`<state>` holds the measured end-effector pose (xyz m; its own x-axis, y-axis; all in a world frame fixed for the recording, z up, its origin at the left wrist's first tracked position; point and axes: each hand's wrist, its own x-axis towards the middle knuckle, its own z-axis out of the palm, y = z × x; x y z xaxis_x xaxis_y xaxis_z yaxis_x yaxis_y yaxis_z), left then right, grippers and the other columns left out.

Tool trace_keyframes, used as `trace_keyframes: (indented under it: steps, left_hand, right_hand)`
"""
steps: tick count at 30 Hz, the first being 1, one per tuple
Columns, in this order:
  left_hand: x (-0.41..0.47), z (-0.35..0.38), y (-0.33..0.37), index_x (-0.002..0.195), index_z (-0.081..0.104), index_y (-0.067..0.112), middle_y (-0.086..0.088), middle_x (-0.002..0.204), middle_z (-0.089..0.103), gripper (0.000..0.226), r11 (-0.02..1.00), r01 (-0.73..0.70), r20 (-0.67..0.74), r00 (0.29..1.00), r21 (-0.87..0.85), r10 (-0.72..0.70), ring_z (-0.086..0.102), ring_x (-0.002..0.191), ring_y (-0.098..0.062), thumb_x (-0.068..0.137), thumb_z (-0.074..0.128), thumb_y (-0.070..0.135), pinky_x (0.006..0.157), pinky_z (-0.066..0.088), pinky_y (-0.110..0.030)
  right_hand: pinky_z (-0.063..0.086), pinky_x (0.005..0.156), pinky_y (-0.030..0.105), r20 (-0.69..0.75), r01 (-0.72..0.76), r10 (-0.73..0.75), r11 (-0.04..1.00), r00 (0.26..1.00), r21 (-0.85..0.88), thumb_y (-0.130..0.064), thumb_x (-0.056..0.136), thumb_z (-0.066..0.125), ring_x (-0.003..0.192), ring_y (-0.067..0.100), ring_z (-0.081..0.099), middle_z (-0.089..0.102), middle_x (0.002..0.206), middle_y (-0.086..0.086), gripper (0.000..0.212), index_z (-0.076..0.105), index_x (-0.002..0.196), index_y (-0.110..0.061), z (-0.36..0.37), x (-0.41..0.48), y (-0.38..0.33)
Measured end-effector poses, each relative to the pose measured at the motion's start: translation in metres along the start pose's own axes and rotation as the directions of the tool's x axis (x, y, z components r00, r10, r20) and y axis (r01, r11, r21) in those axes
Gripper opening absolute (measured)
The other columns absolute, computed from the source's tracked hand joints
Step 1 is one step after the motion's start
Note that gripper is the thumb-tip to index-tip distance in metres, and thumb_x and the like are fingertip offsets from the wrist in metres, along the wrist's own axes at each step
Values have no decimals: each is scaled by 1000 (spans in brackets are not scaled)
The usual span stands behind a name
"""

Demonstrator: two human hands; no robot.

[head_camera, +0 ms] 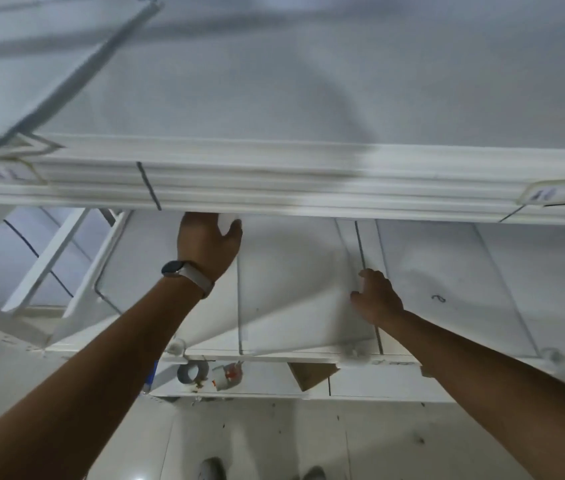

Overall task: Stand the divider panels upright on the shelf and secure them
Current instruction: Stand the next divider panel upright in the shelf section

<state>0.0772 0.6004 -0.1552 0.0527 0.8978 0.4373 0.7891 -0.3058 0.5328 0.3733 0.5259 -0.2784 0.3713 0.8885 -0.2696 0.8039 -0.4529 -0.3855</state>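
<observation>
A white shelf unit fills the view, with a thick top shelf edge [274,188] running across. Below it a white divider panel [294,289] leans tilted inside the bay. My left hand [208,244], with a watch on the wrist, reaches up under the top shelf and grips the panel's upper corner. My right hand [376,296] rests against the panel's right edge beside a dark vertical seam [360,244], fingers curled on it. Further upright white panels [464,289] stand to the right.
A roll of grey tape [191,372] and a small red and white tape dispenser [227,375] lie on a lower shelf, with a brown cardboard piece [310,375] beside them. A slanted white frame [59,258] stands at the left. Pale floor tiles [274,441] show below.
</observation>
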Motion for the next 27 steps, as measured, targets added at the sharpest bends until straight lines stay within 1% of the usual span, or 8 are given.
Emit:
trace_keyframes:
  steps: [3, 5, 8, 11, 14, 20, 23, 27]
  left_hand:
    - [-15, 37, -10, 119, 61, 3, -19, 121, 63, 40, 973, 186, 175, 971, -136, -161, 56, 115, -34, 81, 68, 13, 97, 43, -35]
    - [-28, 61, -21, 127, 56, 7, -15, 131, 57, 47, 902, 382, 257, 909, -199, -328, 55, 119, -29, 82, 67, 12, 103, 43, -37]
    - [-43, 93, -45, 128, 55, 4, -19, 132, 56, 48, 681, 718, 380, 675, -142, -632, 56, 117, -33, 82, 66, 13, 100, 43, -36]
    - [-60, 116, -64, 123, 58, -4, -25, 128, 58, 48, 452, 892, 561, 378, -8, -737, 58, 114, -40, 81, 65, 19, 97, 49, -44]
    - [-75, 139, -97, 114, 60, -4, -25, 107, 65, 56, 264, 962, 613, 250, -69, -749, 65, 91, -39, 65, 69, 22, 88, 53, -56]
    - [-74, 118, -69, 84, 57, -2, -16, 66, 49, 6, 153, 975, 631, 221, -161, -744, 51, 58, -27, 83, 61, 3, 62, 53, -42]
    - [-74, 115, -76, 68, 51, 8, -10, 64, 43, 20, 69, 985, 706, 160, -156, -690, 44, 55, -24, 85, 63, 9, 45, 54, -36]
    - [-74, 110, -84, 79, 57, 9, -7, 78, 60, 14, 26, 989, 760, 127, -144, -638, 57, 63, -21, 87, 64, 18, 54, 50, -30]
  right_hand:
    - [49, 91, 39, 33, -58, 57, 998, 998, 40, -21, 83, 55, 118, 32, 52, 51, 130, 14, 51, 46, 131, -8, -3, 5, 20]
    - [49, 86, 34, 80, -94, 87, 992, 993, 84, -20, 84, 55, 112, 31, 56, 55, 126, 14, 49, 46, 131, -6, -2, 7, 31]
    - [44, 77, 27, 173, -156, 133, 980, 976, 124, -15, 86, 55, 107, 30, 58, 58, 118, 15, 44, 48, 127, -2, 0, 9, 44]
    - [38, 55, 22, 201, -187, 161, 976, 966, 115, -12, 83, 56, 80, 24, 58, 57, 82, 6, 9, 55, 85, -4, 1, 9, 53]
    - [31, 43, 20, 185, -216, 192, 969, 964, 117, -7, 78, 56, 54, 17, 52, 50, 58, 3, 25, 44, 56, -9, 4, 13, 54]
    - [33, 39, 17, 208, -290, 252, 940, 945, 178, -3, 82, 56, 51, 16, 53, 52, 60, 4, 24, 47, 60, -8, 12, 10, 47]
    - [49, 51, 22, 218, -357, 303, 893, 928, 276, -5, 82, 57, 65, 28, 66, 61, 72, 11, 6, 59, 80, 0, 17, 11, 46]
    - [53, 56, 27, 257, -414, 339, 839, 905, 354, -7, 86, 57, 62, 29, 64, 65, 77, 16, 9, 60, 84, 1, 16, 11, 41]
